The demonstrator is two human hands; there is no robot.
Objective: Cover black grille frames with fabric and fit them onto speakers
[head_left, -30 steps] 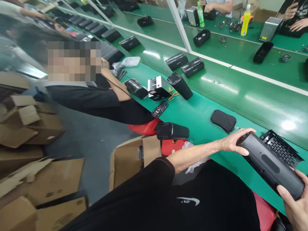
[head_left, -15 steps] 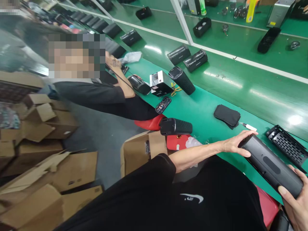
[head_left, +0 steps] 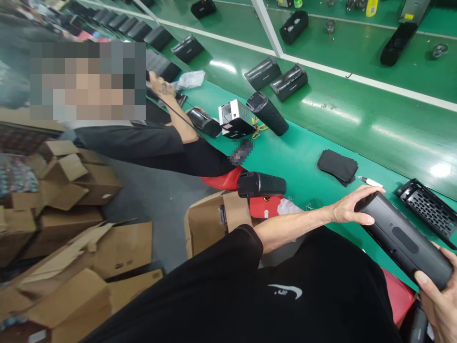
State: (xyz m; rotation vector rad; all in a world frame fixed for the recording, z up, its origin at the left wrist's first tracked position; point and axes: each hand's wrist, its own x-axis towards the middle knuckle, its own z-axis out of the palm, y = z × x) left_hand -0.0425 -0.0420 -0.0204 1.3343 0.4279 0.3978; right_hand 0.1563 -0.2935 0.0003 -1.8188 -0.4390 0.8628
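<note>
I hold a long black speaker body (head_left: 402, 238) between both hands, above the near edge of the green bench (head_left: 307, 157). My left hand (head_left: 352, 207) grips its far end, fingers wrapped over the top. At the lower right edge, my right hand (head_left: 437, 290) clasps the near end, thumb on the side. A black perforated grille (head_left: 428, 209) lies on the bench just beyond the speaker. A stack of black cloth pieces (head_left: 337, 166) rests further left.
A co-worker in black sits to my left at the bench, with a speaker (head_left: 267, 113) and a grey box (head_left: 235, 119) close by. Another black speaker (head_left: 261, 185) lies on a red stool. Open cartons (head_left: 210, 224) stand on the floor. More speaker shells ride the conveyor.
The view has tilted down a little. The speaker has stayed in both hands, held almost still. The co-worker's arm has lifted slightly.
</note>
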